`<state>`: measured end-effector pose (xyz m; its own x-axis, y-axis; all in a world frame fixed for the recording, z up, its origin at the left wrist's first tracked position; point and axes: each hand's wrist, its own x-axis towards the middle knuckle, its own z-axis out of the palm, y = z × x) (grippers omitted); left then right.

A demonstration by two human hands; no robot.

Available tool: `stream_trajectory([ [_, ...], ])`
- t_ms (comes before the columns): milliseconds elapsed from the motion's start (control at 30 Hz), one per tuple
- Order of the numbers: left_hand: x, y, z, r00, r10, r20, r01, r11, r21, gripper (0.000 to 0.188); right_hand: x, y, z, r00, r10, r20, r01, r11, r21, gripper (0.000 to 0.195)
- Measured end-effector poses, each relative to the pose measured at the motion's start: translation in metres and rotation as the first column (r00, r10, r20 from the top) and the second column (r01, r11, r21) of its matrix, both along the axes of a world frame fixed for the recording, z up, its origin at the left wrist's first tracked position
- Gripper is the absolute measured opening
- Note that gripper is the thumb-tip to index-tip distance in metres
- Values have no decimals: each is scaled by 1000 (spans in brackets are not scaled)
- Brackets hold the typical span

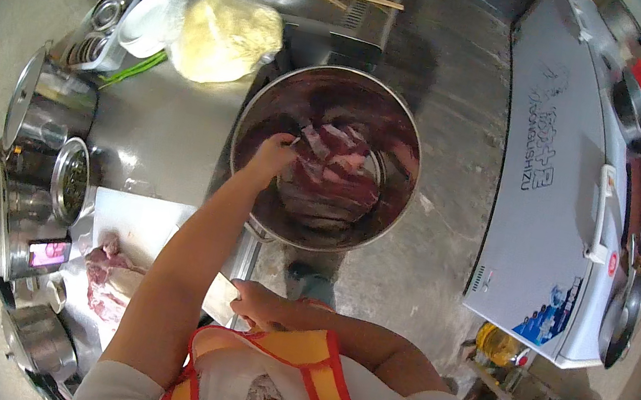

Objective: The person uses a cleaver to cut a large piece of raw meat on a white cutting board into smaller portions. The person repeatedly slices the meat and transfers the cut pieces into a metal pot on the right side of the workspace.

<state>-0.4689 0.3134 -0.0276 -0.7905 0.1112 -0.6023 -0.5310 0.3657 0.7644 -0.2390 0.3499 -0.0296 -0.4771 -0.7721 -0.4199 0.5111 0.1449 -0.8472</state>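
Note:
My left hand reaches over the near left rim of a large, deep metal pot; its fingertips are partly hidden, and whether they grip anything is unclear. Inside the pot lie pieces of raw meat, dark red with paler parts. Close to my body, my right hand is closed on a cleaver, whose broad blade points left, next to the white cutting board. On that board, to the left of my left forearm, rests a piece of raw meat with bone, partly covered by the arm.
A clear bag of yellowish food and white bowls stand on the steel counter. Lidded metal pots and a phone line its left side. A chest freezer is at right, with an oil bottle by its near end.

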Motion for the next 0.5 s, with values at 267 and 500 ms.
stream_trajectory([
  [267, 79, -101, 127, 924, 229, -307, -62, 881, 469, 25, -8, -26, 26, 978, 73, 196, -62, 996, -64, 33],
  [500, 251, -248, 157, 360, 807, -468, -693, 567, 445, 12, -31, -44, 47, 997, 27, 70, -43, 969, 241, 19],
])
